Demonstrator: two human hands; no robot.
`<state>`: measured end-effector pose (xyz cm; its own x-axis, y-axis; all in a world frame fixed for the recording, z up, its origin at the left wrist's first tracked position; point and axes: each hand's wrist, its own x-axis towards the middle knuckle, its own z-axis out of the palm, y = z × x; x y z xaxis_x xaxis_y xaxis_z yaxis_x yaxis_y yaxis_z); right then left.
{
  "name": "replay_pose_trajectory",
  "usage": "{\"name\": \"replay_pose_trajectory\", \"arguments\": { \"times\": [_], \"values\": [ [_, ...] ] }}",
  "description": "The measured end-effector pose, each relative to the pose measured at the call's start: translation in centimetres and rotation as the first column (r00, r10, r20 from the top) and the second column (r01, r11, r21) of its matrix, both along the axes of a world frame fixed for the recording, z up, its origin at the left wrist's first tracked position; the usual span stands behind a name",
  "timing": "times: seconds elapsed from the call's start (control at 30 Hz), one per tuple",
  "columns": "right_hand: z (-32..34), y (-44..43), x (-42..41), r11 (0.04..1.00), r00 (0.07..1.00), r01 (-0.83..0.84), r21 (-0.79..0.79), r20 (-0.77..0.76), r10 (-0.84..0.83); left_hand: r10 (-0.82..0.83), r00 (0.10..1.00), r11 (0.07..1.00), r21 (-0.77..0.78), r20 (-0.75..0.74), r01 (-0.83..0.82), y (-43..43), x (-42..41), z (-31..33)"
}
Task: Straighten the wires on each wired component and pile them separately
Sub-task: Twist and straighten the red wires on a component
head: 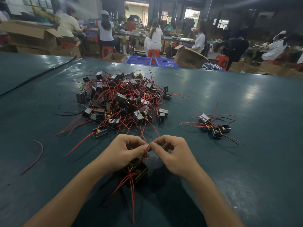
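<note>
A black wired component (pixel 139 173) with red wires hangs just below my hands, near the table's front edge. My left hand (pixel 126 151) holds it and pinches one of its red wires (pixel 145 152) at the fingertips. My right hand (pixel 173 154) pinches the same wire right beside the left fingertips. Other red wires trail down from the component toward me. A big tangled heap of components (pixel 121 100) lies behind my hands at the table's middle. A small separate pile of components (pixel 214 126) sits to the right.
The work goes on over a dark green table (pixel 246 161). A loose red wire (pixel 35 157) lies at the left and a black cable (pixel 37 76) runs across the far left. Cardboard boxes, blue crates (pixel 138 60) and seated people are beyond the far edge.
</note>
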<state>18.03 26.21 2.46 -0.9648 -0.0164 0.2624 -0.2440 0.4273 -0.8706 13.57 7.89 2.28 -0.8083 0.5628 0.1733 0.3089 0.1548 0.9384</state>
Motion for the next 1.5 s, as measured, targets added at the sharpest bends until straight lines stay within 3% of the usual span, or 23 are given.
{"name": "replay_pose_trajectory", "arguments": {
  "times": [0.2,0.37,0.43,0.53,0.63,0.87,1.0,1.17,1.37,1.5],
  "values": [
    [-0.1,-0.7,-0.2,0.982,0.986,0.059,-0.182,0.162,-0.029,0.073,0.992,0.994,-0.071,-0.105,-0.081,0.3,0.1,-0.2],
    [-0.2,-0.8,-0.3,0.959,0.966,0.129,-0.253,0.251,-0.064,0.326,0.904,0.942,0.011,-0.277,-0.337,0.6,0.4,-0.1],
    [-0.2,-0.6,-0.4,0.942,0.952,0.161,-0.294,0.298,-0.070,0.293,0.913,0.955,0.039,-0.284,-0.294,0.4,0.5,0.3],
    [-0.3,-0.5,-0.4,0.920,0.937,0.188,-0.344,0.343,-0.064,0.150,0.949,0.985,-0.036,-0.277,-0.167,0.4,0.7,0.3],
    [-0.2,-0.6,-0.4,0.897,0.927,0.211,-0.389,0.372,-0.057,0.140,0.939,0.984,-0.062,-0.314,-0.168,0.8,0.8,0.0],
    [0.1,-0.4,-0.4,0.841,0.894,0.270,-0.468,0.446,-0.038,0.162,0.980,0.987,0.024,-0.116,-0.160,0.4,0.4,0.2],
    [0.6,0.1,-0.3,0.742,0.873,0.344,-0.576,0.486,-0.028,0.120,0.992,0.991,0.071,-0.033,-0.118,0.5,0.4,0.3],
    [0.4,0.1,-0.3,0.745,0.883,0.365,-0.559,0.461,-0.088,0.087,0.996,0.996,0.040,-0.030,-0.085,0.6,0.5,0.2],
    [0.4,-0.1,-0.5,0.763,0.859,0.355,-0.541,0.510,-0.038,0.125,0.991,0.992,0.023,-0.052,-0.124,0.6,0.5,0.2],
    [0.8,-0.1,-0.4,0.762,0.893,0.342,-0.550,0.443,-0.081,0.162,0.982,0.987,0.017,-0.092,-0.161,0.5,0.7,0.1]
  ]
}}
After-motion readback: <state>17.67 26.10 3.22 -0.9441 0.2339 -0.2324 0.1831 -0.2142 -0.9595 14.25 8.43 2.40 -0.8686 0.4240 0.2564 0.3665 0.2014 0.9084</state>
